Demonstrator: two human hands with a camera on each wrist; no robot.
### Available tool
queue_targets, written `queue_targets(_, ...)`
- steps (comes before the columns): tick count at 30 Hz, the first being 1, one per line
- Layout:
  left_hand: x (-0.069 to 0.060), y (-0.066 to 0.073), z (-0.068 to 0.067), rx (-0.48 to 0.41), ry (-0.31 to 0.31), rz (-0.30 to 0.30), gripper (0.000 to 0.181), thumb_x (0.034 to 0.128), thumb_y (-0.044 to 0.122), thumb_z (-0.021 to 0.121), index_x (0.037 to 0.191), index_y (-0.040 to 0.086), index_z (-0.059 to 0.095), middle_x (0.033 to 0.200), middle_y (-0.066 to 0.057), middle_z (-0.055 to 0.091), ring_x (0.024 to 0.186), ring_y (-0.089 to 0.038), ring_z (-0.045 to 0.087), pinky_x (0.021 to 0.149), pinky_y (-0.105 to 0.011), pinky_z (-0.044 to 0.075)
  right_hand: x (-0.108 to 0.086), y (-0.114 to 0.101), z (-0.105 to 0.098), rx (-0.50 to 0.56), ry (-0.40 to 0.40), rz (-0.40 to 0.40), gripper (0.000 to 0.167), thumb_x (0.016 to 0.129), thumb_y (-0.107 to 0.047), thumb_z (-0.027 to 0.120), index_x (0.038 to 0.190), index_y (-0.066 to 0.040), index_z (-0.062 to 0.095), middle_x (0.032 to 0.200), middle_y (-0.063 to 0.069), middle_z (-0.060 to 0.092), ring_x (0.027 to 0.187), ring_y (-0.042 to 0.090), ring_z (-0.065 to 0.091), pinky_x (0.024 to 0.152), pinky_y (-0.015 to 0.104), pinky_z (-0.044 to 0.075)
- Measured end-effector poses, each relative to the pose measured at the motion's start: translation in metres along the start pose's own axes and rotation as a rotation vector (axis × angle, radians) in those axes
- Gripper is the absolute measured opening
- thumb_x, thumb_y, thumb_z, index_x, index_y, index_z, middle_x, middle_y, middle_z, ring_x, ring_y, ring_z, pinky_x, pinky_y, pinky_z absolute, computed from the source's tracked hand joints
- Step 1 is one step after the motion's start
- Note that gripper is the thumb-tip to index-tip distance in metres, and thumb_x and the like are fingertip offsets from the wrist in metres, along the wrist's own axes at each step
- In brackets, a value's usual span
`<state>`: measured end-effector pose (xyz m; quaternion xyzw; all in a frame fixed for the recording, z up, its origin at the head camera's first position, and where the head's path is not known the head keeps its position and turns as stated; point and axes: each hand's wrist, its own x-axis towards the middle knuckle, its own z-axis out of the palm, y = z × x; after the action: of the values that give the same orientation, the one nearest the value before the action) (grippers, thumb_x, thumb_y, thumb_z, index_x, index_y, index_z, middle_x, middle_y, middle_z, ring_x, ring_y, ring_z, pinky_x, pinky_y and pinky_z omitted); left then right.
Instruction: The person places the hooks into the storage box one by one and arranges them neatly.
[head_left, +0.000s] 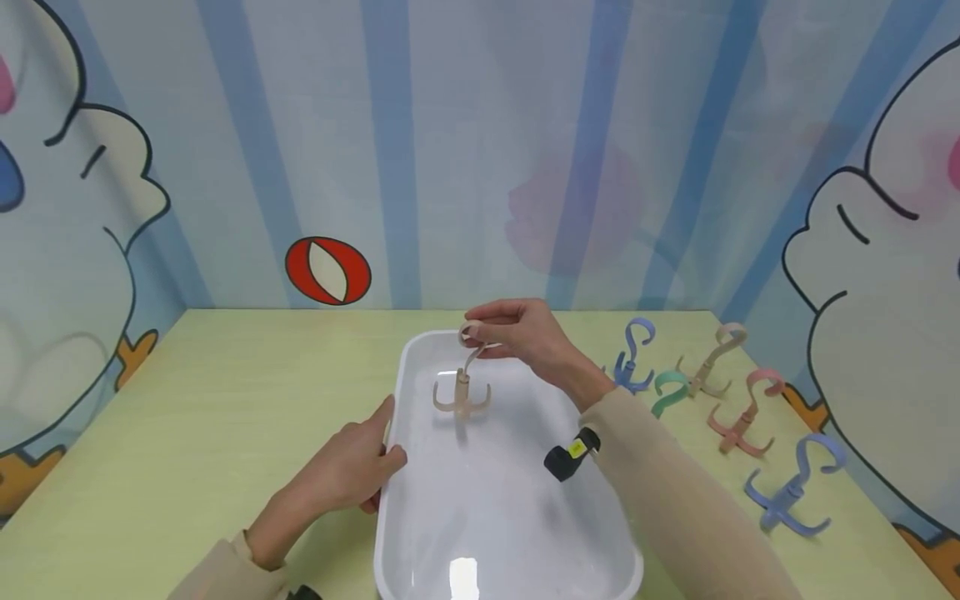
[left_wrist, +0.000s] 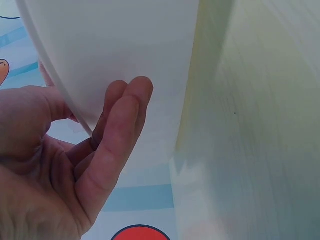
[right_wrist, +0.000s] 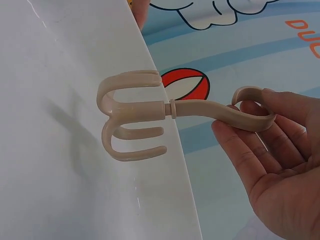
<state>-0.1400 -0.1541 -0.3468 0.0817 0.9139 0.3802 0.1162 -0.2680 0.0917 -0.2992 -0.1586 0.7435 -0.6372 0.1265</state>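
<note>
Right now, my right hand (head_left: pixel 528 337) pinches the curled top of a beige hook (head_left: pixel 462 388), which hangs over the white tray (head_left: pixel 510 508), inside its rim and closest to its far-left corner. The hook's long axis runs nearly upright: curl on top, stem below, prongs lowest. What counts most, I'd judge, is the gap under those prongs: their shadow falls apart from them, so I take them to be clear of the tray floor, though how high I can't tell. My left hand (head_left: pixel 347 468) grips the tray's left long edge, thumb over the rim and fingers along the outer wall; from it, the hook lies ahead and to the right, so the right hand is the nearer one. Beyond the tray's right edge, toward the tabletop's (head_left: pixel 247 417) right edge, sit a dark blue hook (head_left: pixel 628 367), a green hook (head_left: pixel 670 377), a second beige hook (head_left: pixel 703 373), a pink hook (head_left: pixel 742 425) and a light blue hook (head_left: pixel 785 498).
</note>
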Motion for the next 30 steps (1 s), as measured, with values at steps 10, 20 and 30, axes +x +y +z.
queue_targets(10,-0.001,0.001,0.0,0.008,-0.002,0.004,0.076,0.0998,0.011,0.051,0.168,0.002,0.019,0.066,-0.007,0.064,0.044,-0.019,0.062,0.043,-0.035,0.055,0.007,0.002,0.008,-0.006,0.006,0.009,0.034,0.098,-0.004,0.071,0.131,0.002,0.071,0.124,0.022,0.075,0.105,0.023,0.079,0.096,0.043,0.064)
queue_targets(20,0.001,0.0,-0.001,0.0,-0.001,0.006,0.072,0.099,0.011,0.052,0.166,0.006,0.025,0.069,-0.008,0.065,0.044,-0.019,0.062,0.042,-0.036,0.055,0.019,0.006,0.014,-0.043,0.024,0.028,0.034,0.097,-0.007,0.074,0.131,-0.001,0.072,0.124,0.019,0.076,0.11,0.026,0.078,0.094,0.039,0.064)
queue_targets(30,0.002,-0.001,0.0,-0.01,-0.008,-0.004,0.073,0.0994,0.01,0.053,0.167,0.007,0.023,0.072,-0.008,0.065,0.046,-0.018,0.063,0.043,-0.035,0.056,0.029,0.01,0.021,-0.038,0.033,0.027,0.033,0.096,-0.006,0.075,0.129,0.0,0.072,0.122,0.019,0.077,0.108,0.024,0.078,0.094,0.039,0.064)
